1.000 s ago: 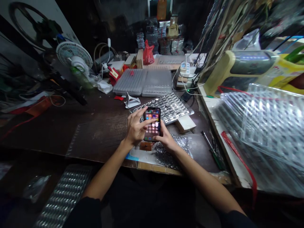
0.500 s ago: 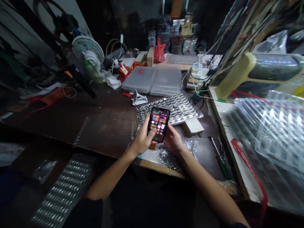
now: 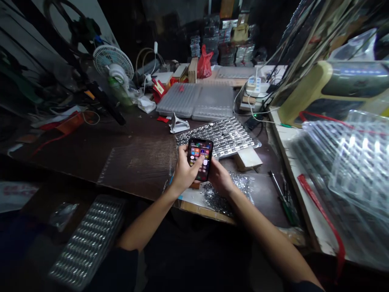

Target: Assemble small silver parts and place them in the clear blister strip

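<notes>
A smartphone (image 3: 198, 170) with a lit screen of colourful icons is held upright between both hands above the bench. My left hand (image 3: 184, 172) wraps its left side, the thumb stretched across the screen. Along the opposite edge, my right hand (image 3: 221, 176) grips the phone, its fingers partly hidden behind it. Behind the phone lies a tray of small metal parts (image 3: 234, 136), its right part resting on a pale block (image 3: 248, 159). Under my hands, a heap of small shiny metal pieces (image 3: 217, 199) spreads at the bench's front edge.
A white phone stand (image 3: 179, 124) and clear plastic cases (image 3: 212, 101) stand behind. A green-handled screwdriver (image 3: 284, 202) lies to the right, near stacked clear trays (image 3: 358, 162). A white fan (image 3: 114, 63) is at the back left. A filled tray (image 3: 86, 241) sits low at left.
My left thumb has moved up and right across the phone's screen. The phone has shifted slightly left in view, still between both hands.
</notes>
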Motion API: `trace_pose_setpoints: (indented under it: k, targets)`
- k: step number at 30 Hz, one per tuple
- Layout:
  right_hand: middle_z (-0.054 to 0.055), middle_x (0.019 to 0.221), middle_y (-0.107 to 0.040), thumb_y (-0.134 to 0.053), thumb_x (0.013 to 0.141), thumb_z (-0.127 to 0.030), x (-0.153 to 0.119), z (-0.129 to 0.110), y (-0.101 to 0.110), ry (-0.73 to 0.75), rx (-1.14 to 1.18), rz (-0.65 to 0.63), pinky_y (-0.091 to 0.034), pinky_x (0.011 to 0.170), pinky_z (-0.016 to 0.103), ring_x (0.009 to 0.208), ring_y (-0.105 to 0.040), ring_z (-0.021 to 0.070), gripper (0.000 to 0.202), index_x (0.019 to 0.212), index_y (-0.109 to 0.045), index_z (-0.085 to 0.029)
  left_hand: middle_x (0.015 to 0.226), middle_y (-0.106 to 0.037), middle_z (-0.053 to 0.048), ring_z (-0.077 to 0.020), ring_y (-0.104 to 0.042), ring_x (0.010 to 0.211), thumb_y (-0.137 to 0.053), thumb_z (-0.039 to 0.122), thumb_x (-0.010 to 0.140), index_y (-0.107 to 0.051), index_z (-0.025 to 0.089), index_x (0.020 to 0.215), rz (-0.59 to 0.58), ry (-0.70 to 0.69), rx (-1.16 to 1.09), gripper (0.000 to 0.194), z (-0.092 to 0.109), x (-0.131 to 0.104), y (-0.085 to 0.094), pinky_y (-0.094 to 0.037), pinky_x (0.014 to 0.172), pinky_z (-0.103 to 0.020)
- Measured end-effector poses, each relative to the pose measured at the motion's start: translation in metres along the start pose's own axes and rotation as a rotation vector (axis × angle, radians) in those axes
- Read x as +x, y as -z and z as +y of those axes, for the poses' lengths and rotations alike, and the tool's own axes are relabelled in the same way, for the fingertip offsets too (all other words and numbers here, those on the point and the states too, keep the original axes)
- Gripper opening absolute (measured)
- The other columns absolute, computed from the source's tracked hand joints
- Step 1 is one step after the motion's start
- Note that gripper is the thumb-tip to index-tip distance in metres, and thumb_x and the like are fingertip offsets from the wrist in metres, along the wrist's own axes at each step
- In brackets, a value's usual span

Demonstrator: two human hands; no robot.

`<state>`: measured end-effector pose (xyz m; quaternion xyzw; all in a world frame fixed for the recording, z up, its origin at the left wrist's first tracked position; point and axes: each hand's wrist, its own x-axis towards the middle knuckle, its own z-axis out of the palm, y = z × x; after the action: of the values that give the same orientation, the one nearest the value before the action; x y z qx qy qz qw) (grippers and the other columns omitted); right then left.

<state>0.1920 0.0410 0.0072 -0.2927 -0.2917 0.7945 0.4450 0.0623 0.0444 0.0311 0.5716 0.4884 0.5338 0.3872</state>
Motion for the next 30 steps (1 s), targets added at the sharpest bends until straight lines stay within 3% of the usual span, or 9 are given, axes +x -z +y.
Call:
trace_pose_setpoints:
  k: [5,10,13,17,20,22,26,30]
  targets:
    - [0.01,0.123,-0.072,-0.039,0.1,-0.049,0.001,0.001,0.001,0.005,-0.028,-0.002,-0.064,0.08,0.044,0.107,-0.07,0.027,0.051,0.136,-0.062,-0.021,0.111,-0.065,-0.008,-0.0205,-0.067,0.099,-0.067,0.049,0.09,-0.043,0.022,0.117,0.0,0.0,-0.002,0.044,-0.002,0.0,0.003,-0.051,0.09,-0.034]
    - [0.008,0.12,-0.074,-0.045,0.097,-0.051,0.0,-0.001,0.001,0.002,-0.008,0.034,-0.063,0.082,0.044,0.108,-0.069,0.0274,0.05,0.133,-0.063,-0.022,0.139,-0.058,-0.014,-0.0257,-0.059,0.126,-0.043,0.058,0.1,-0.04,0.021,0.141,-0.116,-0.07,0.04,0.055,0.0,-0.01,0.012,-0.047,0.106,-0.039]
    - [0.007,0.121,-0.074,-0.046,0.096,-0.051,-0.001,-0.004,0.002,-0.01,0.002,0.06,-0.061,0.088,0.044,0.113,-0.068,0.0273,0.048,0.131,-0.064,-0.023,0.153,-0.046,-0.015,-0.0288,-0.048,0.14,-0.051,0.052,0.097,-0.029,0.021,0.153,-0.182,-0.102,0.147,0.068,0.002,-0.015,0.015,-0.04,0.116,-0.043]
    - [0.009,0.123,-0.073,-0.05,0.092,-0.061,-0.002,-0.004,0.006,-0.017,-0.055,-0.004,-0.057,0.094,0.045,0.118,-0.066,0.0287,0.056,0.13,-0.065,-0.023,0.159,-0.039,-0.017,-0.0331,-0.046,0.142,-0.069,0.041,0.086,-0.017,0.022,0.158,-0.237,-0.063,0.203,0.091,0.003,-0.011,0.015,-0.04,0.118,-0.05]
    - [0.01,0.124,-0.072,-0.058,0.086,-0.068,-0.004,0.001,0.011,-0.033,-0.139,-0.08,-0.058,0.09,0.045,0.115,-0.066,0.0308,0.062,0.129,-0.066,-0.024,0.163,-0.03,-0.019,-0.0385,-0.039,0.146,-0.083,0.035,0.071,-0.012,0.023,0.16,-0.225,-0.049,0.277,0.114,0.002,-0.009,0.016,-0.037,0.12,-0.055]
    - [0.01,0.126,-0.071,-0.063,0.084,-0.067,-0.005,0.003,0.015,-0.036,-0.245,-0.113,-0.06,0.083,0.044,0.113,-0.067,0.0313,0.06,0.128,-0.067,-0.026,0.161,-0.034,-0.019,-0.0395,-0.042,0.144,-0.086,0.03,0.065,-0.014,0.023,0.159,-0.232,-0.062,0.298,0.119,0.002,-0.008,0.02,-0.039,0.119,-0.056]
    - [0.009,0.142,-0.061,-0.057,0.092,-0.063,-0.004,0.002,0.017,0.066,-0.482,-0.139,-0.06,0.075,0.037,0.115,-0.065,0.0292,0.052,0.131,-0.066,-0.03,0.146,-0.053,-0.016,-0.0342,-0.059,0.127,-0.083,0.022,0.061,-0.024,0.023,0.153,-0.211,-0.098,0.264,0.109,-0.002,-0.003,0.04,-0.049,0.11,-0.05]
    - [0.01,0.145,-0.058,-0.053,0.095,-0.061,-0.004,-0.004,0.012,0.112,-0.569,-0.098,-0.058,0.074,0.034,0.106,-0.067,0.0244,0.055,0.142,-0.057,-0.032,0.136,-0.058,-0.018,-0.0308,-0.063,0.116,-0.082,0.025,0.063,-0.031,0.018,0.143,-0.031,-0.053,0.347,0.095,-0.019,0.023,0.088,-0.053,0.101,-0.046]
